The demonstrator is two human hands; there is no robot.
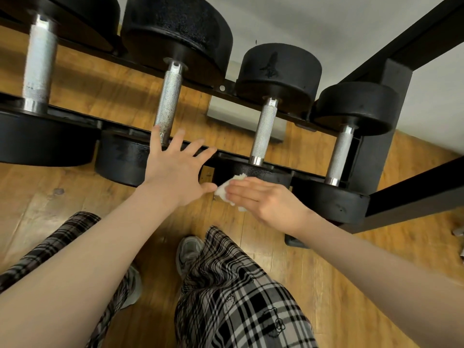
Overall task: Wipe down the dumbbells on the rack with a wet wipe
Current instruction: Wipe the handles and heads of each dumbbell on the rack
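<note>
Wipe [229,188], white and crumpled, is held under the flat, pressed-together fingers of the right hand [266,203] and lies against the near edge of the front head [253,173] of the third dumbbell [265,129] on the rack [391,202]; whether the thumb pinches it from below cannot be told. The left hand [175,169] is spread, fingers straight and apart, with nothing held; its fingertips lie over the lower end of the second dumbbell's handle [168,101] and the front rail, and contact cannot be confirmed. The step in hand is judged to be the wiping of the third dumbbell's front head. The task is judged to be partway along, since four dumbbells are in view and no visible sign shows which have been cleaned. For the next move, the wipe would need to be carried round the head's rim and then wrapped about the knurled handle, with the dumbbell steadied by the free hand so that it is not rolled in its cradle. No brand, label or legible writing is visible; a raised mark [271,64] on the rear head of the third dumbbell is seen, but it cannot be read.
</note>
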